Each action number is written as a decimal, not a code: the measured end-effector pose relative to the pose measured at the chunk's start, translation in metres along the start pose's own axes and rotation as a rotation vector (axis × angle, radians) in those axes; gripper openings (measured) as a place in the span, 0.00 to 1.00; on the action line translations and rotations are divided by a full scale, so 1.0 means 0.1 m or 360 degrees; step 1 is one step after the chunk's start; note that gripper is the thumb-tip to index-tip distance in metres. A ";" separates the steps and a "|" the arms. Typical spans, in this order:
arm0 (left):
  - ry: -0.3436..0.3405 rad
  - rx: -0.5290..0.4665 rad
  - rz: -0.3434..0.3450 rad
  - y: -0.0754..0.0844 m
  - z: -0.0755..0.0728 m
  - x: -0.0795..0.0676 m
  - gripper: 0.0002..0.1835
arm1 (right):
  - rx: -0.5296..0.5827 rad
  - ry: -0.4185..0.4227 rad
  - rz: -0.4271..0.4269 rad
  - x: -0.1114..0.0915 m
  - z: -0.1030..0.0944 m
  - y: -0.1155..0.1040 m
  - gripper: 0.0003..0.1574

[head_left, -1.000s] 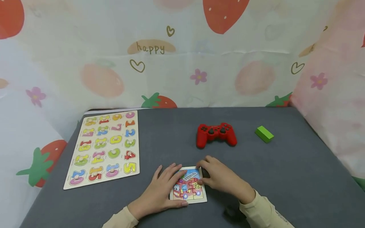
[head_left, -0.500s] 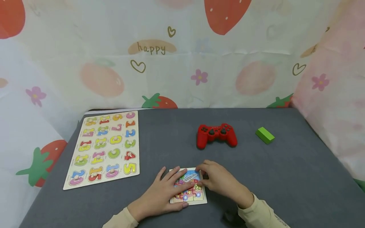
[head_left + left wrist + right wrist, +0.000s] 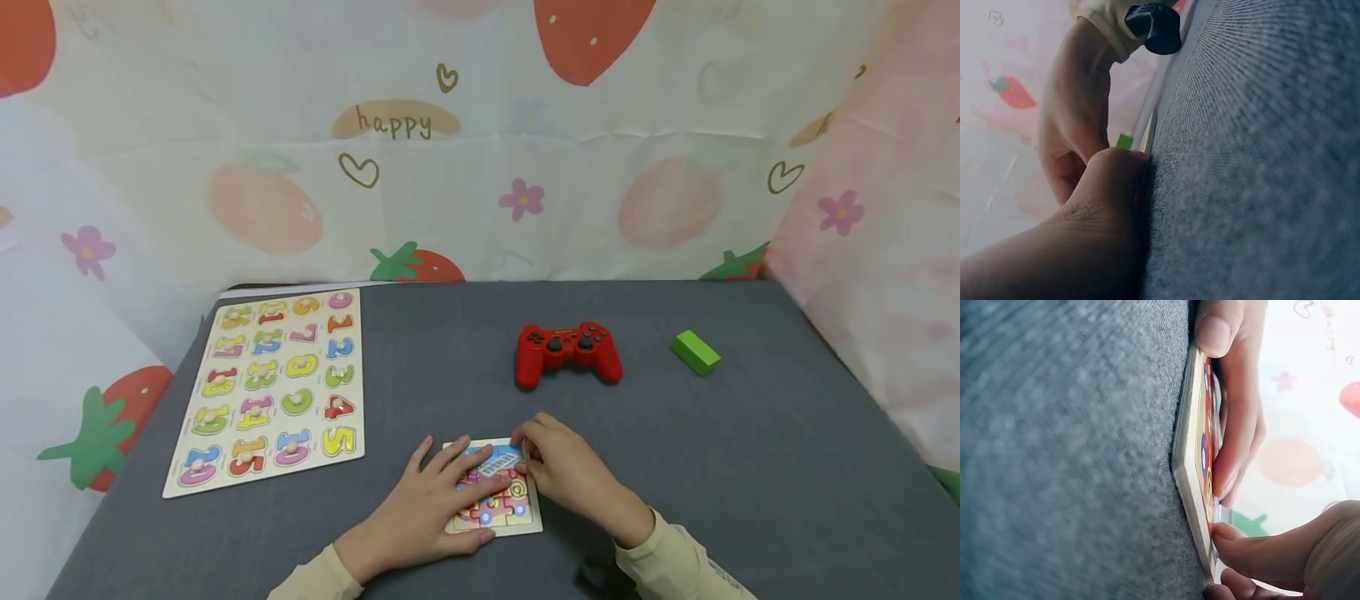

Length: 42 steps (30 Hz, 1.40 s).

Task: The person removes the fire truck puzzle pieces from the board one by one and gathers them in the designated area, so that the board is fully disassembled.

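A small square jigsaw puzzle (image 3: 497,510) with a fire engine picture and a pale wooden frame lies on the grey table. My left hand (image 3: 427,512) is spread over its left half, straight fingers across the picture and thumb at the near edge. My right hand (image 3: 577,475) bends over the top right corner. Its thumb (image 3: 1235,547) touches the picture face in the right wrist view, with curled fingertips (image 3: 1235,584) close by at the frame's corner. These fingers hide that corner of the picture.
Left of the puzzle lies a number board (image 3: 270,392) with knobbed, coloured pieces. Behind the puzzle are a red game controller (image 3: 567,350) and a green block (image 3: 695,352). A printed strawberry cloth (image 3: 570,233) hangs behind the grey table (image 3: 720,483).
My left hand's index finger has swung down from the upper part of the picture to its middle. My right thumb has drawn slightly nearer the top right corner. The puzzle stays in place.
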<state>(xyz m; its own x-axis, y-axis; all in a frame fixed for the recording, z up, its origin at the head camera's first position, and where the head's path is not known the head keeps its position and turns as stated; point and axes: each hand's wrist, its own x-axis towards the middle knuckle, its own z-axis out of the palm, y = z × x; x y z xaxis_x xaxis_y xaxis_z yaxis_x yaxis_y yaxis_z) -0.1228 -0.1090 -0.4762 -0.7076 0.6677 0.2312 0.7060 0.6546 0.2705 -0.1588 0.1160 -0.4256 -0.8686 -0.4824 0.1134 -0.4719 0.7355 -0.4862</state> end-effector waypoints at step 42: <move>-0.0086 -0.0049 -0.0077 -0.01 -0.01 0.02 0.36 | 0.0604 -0.0245 0.0460 -0.18 -0.74 0.88 0.04</move>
<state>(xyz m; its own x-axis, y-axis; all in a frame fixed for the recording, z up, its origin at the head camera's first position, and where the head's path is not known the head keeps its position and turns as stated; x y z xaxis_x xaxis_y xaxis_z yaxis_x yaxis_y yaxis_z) -0.1250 -0.1080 -0.4750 -0.7376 0.6545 0.1663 0.6693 0.6757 0.3089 -0.1958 0.2243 -0.4066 -0.9098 -0.3701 -0.1878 -0.1023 0.6384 -0.7629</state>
